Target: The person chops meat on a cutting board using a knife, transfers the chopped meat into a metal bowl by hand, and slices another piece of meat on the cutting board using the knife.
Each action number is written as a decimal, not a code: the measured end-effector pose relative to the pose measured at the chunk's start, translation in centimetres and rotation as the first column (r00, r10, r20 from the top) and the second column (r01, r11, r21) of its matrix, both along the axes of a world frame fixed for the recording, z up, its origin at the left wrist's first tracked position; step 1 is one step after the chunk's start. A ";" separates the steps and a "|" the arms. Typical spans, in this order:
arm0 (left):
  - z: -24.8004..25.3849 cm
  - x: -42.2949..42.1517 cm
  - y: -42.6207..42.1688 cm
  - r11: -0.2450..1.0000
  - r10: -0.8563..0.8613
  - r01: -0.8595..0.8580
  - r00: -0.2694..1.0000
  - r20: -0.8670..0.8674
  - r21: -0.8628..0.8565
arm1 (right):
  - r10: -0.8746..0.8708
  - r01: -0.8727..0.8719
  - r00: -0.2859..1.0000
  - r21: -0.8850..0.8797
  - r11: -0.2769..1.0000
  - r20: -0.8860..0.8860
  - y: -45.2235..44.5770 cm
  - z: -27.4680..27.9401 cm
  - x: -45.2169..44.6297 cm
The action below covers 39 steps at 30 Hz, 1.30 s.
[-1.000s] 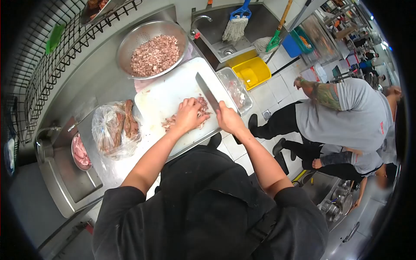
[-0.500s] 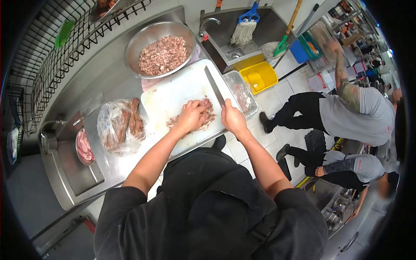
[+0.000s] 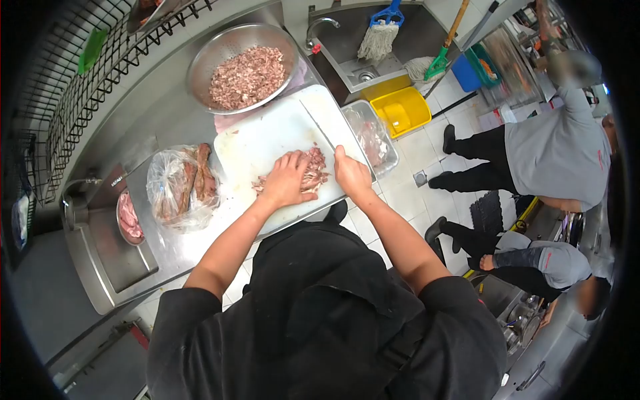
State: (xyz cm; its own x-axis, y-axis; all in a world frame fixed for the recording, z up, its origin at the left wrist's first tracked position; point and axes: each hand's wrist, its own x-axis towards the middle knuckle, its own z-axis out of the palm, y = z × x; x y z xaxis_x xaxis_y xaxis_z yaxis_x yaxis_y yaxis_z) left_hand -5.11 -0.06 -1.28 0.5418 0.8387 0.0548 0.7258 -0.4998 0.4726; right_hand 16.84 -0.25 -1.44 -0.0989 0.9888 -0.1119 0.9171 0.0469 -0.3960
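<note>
My left hand (image 3: pixel 285 181) lies flat on a small heap of chopped meat (image 3: pixel 317 175), its fingers stretched out and the thumb apart. The heap rests near the front edge of a white cutting board (image 3: pixel 250 147). In my right hand (image 3: pixel 353 175) is the handle of a long knife (image 3: pixel 318 125). Its blade points away from me over the board's right side and looks thin, seen nearly edge-on. Behind the board stands a perforated metal colander (image 3: pixel 199 75) with a pile of diced meat (image 3: pixel 248 79) in it.
Left of the board lies a plastic bag (image 3: pixel 163 190) with long brown meat pieces (image 3: pixel 205 175). A clear tub (image 3: pixel 383 143) adjoins the board's right edge. A bowl of pink meat (image 3: pixel 129 217) sits in the left sink. Two co-workers (image 3: pixel 557 157) are at the right.
My left hand has flattened, its curled fingers now spread over the meat. The knife blade has turned from showing its flat side to nearly edge-on. One co-worker has shifted and raised an arm.
</note>
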 end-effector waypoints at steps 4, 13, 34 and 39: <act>-1.3 -0.7 0.4 0.997 0.000 0.002 1.000 0.020 -0.083 | -0.018 0.017 1.000 -0.036 0.999 -0.013 0.5 0.5 0.0; -1.0 -1.1 0.6 1.000 -0.022 0.023 0.973 0.229 -0.003 | -0.010 0.003 0.996 -0.075 0.997 -0.087 -0.5 3.3 -0.7; -2.5 -1.0 1.8 1.000 0.003 0.002 0.920 0.392 -0.012 | 0.016 -0.033 0.999 -0.354 0.935 -0.051 -3.1 4.4 -4.6; -2.8 -1.2 1.1 0.998 0.010 -0.034 0.916 0.400 0.054 | 0.071 -0.089 0.996 -0.400 0.912 -0.059 -4.4 7.4 -4.1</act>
State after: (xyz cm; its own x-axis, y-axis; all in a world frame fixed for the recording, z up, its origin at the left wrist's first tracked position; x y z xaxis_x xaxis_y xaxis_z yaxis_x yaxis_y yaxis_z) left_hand -6.33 1.01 -4.06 0.4459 0.8388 0.3125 0.4939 -0.5217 0.6956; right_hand 12.78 -4.63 5.98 -0.1892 0.8496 -0.4924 0.8988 -0.0521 -0.4353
